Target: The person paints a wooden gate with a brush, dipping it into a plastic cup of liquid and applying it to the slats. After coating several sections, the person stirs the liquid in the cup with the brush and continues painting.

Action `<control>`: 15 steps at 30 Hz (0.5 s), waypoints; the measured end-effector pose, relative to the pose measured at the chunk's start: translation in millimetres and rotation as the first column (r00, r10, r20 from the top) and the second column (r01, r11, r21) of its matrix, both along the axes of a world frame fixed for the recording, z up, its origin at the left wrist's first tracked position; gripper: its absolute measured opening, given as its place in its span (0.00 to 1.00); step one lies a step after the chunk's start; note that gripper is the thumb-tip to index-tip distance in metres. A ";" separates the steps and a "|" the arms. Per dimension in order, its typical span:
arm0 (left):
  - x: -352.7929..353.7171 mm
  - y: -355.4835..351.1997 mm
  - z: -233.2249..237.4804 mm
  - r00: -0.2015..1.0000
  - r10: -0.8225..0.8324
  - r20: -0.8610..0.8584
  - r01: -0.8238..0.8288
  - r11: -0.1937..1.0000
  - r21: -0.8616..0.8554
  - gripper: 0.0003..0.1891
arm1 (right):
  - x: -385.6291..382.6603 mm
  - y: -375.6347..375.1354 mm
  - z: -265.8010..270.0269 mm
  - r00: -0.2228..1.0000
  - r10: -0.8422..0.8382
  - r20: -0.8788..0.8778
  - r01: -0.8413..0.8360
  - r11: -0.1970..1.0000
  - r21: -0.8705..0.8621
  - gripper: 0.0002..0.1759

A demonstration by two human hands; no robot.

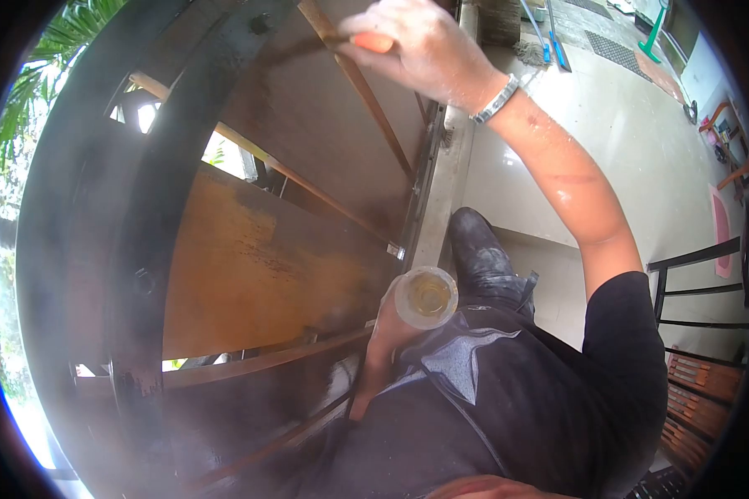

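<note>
My right hand (416, 37) is raised at the top of the view, its fingers closed around a paintbrush with an orange handle (373, 41). The brush head blurs against the dark brown panel (341, 116). Low in the middle, my left hand (387, 324) grips a translucent plastic cup (426, 297) with some yellowish liquid at its bottom. Left of the cup is a second panel (233, 274), patchy orange-brown with darker areas along its upper and right parts. Thin wooden strips (308, 187) run between the panels.
A dark curved frame (66, 249) borders the panels at left, with palm leaves (71, 41) beyond. Pale floor tiles (549, 108) extend to the right. Blue-handled cleaning tools (558, 50) stand at the back. A black metal rack (699, 287) and brown slatted pieces (699, 399) are at right.
</note>
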State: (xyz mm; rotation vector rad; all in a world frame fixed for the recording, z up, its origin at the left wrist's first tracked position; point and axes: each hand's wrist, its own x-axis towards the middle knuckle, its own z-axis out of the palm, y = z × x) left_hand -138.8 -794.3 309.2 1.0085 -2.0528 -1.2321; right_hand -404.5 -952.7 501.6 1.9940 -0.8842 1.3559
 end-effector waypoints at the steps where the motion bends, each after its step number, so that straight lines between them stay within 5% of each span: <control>1: -1.3 0.9 2.7 1.000 0.000 -0.017 0.000 1.000 0.005 0.26 | -2.6 3.4 12.2 0.999 0.021 -0.030 -0.024 0.995 -0.100 0.16; 3: -1.5 3.4 6.6 0.999 0.000 -0.049 0.001 1.000 0.016 0.26 | -6.9 11.0 28.4 0.994 0.055 -0.095 -0.080 0.953 -0.291 0.18; 8: 0.4 1.5 13.7 0.999 -0.035 -0.020 0.035 0.999 0.014 0.25 | -18.2 12.1 -20.8 0.949 -0.123 -0.290 0.018 0.941 -0.338 0.17; 12: 6.1 -1.9 4.5 0.992 -0.091 0.089 0.084 0.993 0.077 0.39 | -22.2 14.5 -99.0 0.951 0.009 -0.310 -0.029 0.998 -0.060 0.18; 15: 9.2 -2.5 -6.0 0.994 -0.059 0.092 0.051 0.996 0.078 0.40 | -20.1 17.9 -154.5 0.963 0.073 -0.258 -0.040 0.991 0.131 0.15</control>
